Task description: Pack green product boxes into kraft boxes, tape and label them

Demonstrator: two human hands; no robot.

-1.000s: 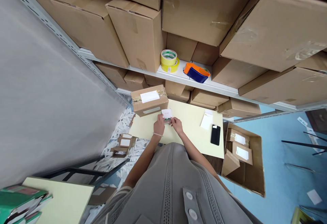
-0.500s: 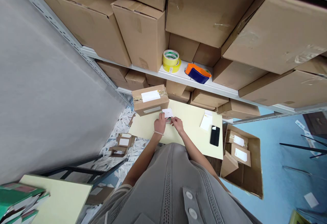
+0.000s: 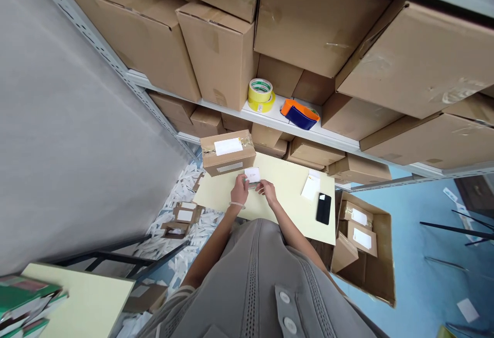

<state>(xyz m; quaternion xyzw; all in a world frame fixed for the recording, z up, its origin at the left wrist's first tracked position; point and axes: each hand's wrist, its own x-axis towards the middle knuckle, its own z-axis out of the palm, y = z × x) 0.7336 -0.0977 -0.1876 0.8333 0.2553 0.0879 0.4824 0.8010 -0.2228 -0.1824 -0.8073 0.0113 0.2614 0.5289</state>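
Observation:
A small box with a white printed top (image 3: 252,175) lies between my hands at the near middle of the pale yellow table (image 3: 287,212). My left hand (image 3: 240,191) grips its left side, the fingers closed at that edge. At its lower right corner, my right hand (image 3: 267,190) has curled fingers pinched against the near edge. The print on the white face is too small to read. Just behind my left hand stands a taped brown carton (image 3: 227,153) with white labels on its top and front.
A black phone (image 3: 323,208) and a white paper slip (image 3: 311,185) lie on the table's right side. An open carton (image 3: 380,266) holding labelled boxes stands beyond the right edge. Tape rolls (image 3: 261,94) and an orange-blue tape dispenser (image 3: 300,113) sit on the shelf above.
The small box's white face has turned a little and shows more fully between my hands. My right fingers have shifted slightly along its near edge. The whole view has tilted a little.

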